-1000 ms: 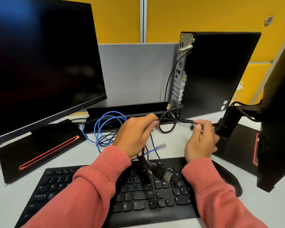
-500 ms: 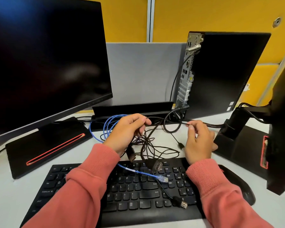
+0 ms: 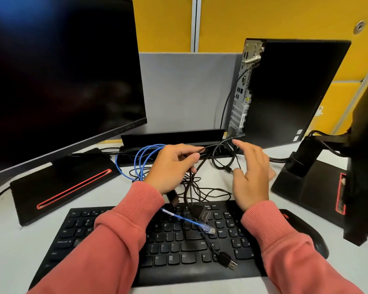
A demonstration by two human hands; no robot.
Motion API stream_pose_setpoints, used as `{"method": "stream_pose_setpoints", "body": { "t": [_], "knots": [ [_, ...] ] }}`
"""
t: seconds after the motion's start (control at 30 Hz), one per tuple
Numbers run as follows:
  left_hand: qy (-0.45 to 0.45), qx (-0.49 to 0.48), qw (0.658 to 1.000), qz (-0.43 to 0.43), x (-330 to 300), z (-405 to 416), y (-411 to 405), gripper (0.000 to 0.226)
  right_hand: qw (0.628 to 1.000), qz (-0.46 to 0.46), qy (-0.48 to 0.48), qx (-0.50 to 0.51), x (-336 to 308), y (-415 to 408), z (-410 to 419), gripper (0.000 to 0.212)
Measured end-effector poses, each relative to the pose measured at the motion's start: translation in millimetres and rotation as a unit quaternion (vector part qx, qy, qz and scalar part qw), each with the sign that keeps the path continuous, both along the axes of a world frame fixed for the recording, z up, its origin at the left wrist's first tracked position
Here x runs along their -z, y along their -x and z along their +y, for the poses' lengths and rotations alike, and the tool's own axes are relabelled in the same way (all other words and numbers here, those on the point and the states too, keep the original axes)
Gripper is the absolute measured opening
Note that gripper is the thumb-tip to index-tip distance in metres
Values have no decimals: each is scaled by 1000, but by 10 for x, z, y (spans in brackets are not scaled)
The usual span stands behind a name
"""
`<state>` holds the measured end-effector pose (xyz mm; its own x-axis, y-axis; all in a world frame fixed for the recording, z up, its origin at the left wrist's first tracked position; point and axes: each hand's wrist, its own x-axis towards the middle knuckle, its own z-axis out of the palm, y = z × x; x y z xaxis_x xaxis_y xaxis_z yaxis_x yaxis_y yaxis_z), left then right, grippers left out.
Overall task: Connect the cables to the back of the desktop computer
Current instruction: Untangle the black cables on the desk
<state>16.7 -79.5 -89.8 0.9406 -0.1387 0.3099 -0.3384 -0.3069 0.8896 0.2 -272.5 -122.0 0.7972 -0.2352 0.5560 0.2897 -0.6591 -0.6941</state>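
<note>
The black desktop computer [image 3: 293,90] stands upright at the back right, its silver rear port panel [image 3: 241,96] turned toward me. My left hand [image 3: 170,166] is closed around a bundle of black cables [image 3: 202,164] and a coiled blue network cable [image 3: 140,160]. Loose ends hang over the keyboard: a clear network plug [image 3: 209,230], a black display plug [image 3: 203,214] and a USB plug [image 3: 229,263]. My right hand [image 3: 250,175] hovers beside the bundle with fingers spread, touching a thin black cable [image 3: 227,168]. One black cable [image 3: 227,107] runs up to the port panel.
A black keyboard [image 3: 115,240] lies in front of me, a mouse [image 3: 314,240] to its right. A large dark monitor [image 3: 57,71] on a black base [image 3: 62,183] fills the left. A second monitor's stand [image 3: 310,179] is at right. A black bar [image 3: 172,137] sits behind the cables.
My left hand has lifted the cable bundle slightly and pulled it left. My right hand let go of the thin cable end and opened its fingers. The plugs dropped onto the keyboard.
</note>
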Motion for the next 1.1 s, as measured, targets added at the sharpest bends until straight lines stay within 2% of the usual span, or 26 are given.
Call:
{"method": "stream_pose_setpoints", "body": {
  "t": [0.07,0.13,0.27,0.4,0.53,0.63,0.7,0.77,0.83,0.9,0.97,1.03,1.1],
  "knots": [
    [-6,-3,1000,-15,1,-30,-24,21,997,-22,24,-67,-74,33,50,65],
    [-10,-2,999,-35,-21,-65,-26,20,991,-30,67,-108,-141,48,115,45],
    [-6,13,998,-58,-60,-102,19,14,990,-61,92,-89,-271,46,165,7],
    [-14,50,998,-23,-7,-110,57,5,992,-55,86,-76,-404,44,136,16],
    [-156,67,985,-1,64,-69,62,15,995,-91,13,-32,-553,59,99,16],
    [-212,75,974,-5,-1,-15,112,16,993,-109,-45,12,-612,63,13,17],
    [-208,84,974,-19,-117,26,116,18,990,-111,-71,46,-622,70,-49,16],
    [-164,97,981,-24,-307,61,109,18,988,-103,-90,73,-630,82,-102,16],
    [-120,104,987,-28,-545,78,102,19,990,-61,-92,89,-639,82,-146,17],
    [-132,102,985,-45,-787,78,94,20,994,9,-58,91,-666,86,-150,17],
    [-167,105,979,-51,-959,60,66,22,995,52,0,80,-721,110,-127,14],
    [-190,112,974,-47,-1042,46,33,23,998,32,45,16,-841,178,-60,32],
    [-205,122,970,-45,-1052,26,12,23,993,6,65,-96,-973,217,44,50]
  ]
}}
